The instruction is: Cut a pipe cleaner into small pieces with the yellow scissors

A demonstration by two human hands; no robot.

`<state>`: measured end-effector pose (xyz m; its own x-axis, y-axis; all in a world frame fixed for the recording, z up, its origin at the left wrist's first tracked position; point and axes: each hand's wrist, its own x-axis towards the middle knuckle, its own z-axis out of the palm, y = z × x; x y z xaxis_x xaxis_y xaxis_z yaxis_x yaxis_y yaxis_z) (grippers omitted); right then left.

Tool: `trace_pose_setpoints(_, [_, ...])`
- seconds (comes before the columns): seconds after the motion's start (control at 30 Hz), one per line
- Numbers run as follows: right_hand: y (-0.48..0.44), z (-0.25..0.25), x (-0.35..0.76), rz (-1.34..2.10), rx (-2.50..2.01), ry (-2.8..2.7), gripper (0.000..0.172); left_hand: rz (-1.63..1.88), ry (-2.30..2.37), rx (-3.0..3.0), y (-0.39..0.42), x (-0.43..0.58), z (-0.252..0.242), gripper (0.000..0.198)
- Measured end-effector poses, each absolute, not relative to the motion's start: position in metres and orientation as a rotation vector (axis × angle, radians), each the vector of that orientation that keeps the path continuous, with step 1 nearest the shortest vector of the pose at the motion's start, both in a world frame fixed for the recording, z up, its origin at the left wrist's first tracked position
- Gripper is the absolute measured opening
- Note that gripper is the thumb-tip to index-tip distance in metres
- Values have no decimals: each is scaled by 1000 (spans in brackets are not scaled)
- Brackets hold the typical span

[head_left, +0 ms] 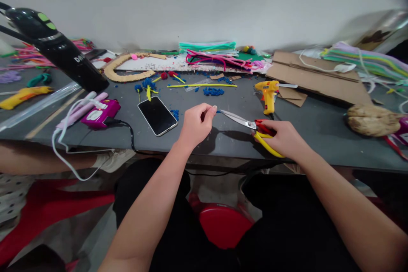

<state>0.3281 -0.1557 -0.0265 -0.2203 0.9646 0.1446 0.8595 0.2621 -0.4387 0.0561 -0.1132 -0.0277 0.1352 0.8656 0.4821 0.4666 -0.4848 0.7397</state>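
My left hand [199,122] is closed in a pinch over the table. From its fingertips a short bit of blue pipe cleaner [218,111] sticks out to the right. My right hand [285,138] grips a pair of scissors [237,119] with one red and one yellow handle. The scissor blades look nearly closed, and their tips point left at the blue bit; whether they touch it I cannot tell. Behind the hands lie a yellow pipe cleaner [204,86] and a pile of small blue pieces [213,92].
A yellow glue gun [269,93] lies beyond my right hand. Left of my left hand are a phone [157,115], a purple power socket [100,113] with cables and a leaning black device [60,51]. Cardboard [312,72] and pipe cleaner bundles [219,60] line the back.
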Motion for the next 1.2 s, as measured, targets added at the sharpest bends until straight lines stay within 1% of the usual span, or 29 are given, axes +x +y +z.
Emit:
trace_pose_setpoints(0.57, [-157, -24, 327, 349, -1653, -2176, 22, 1257, 1267, 2031, -116, 57, -24, 40])
trace_pose_setpoints(0.73, [-157, -25, 326, 345, -1662, -2166, 22, 1256, 1271, 2035, -117, 57, -24, 40])
trace_pose_setpoints(1.0, [-156, -25, 327, 332, -1697, -2153, 18, 1261, 1274, 2026, -116, 57, -24, 39])
trace_pose_setpoints(1.2, [-157, -25, 328, 361, -1694, -2166, 23, 1270, 1270, 2018, -116, 57, -24, 39])
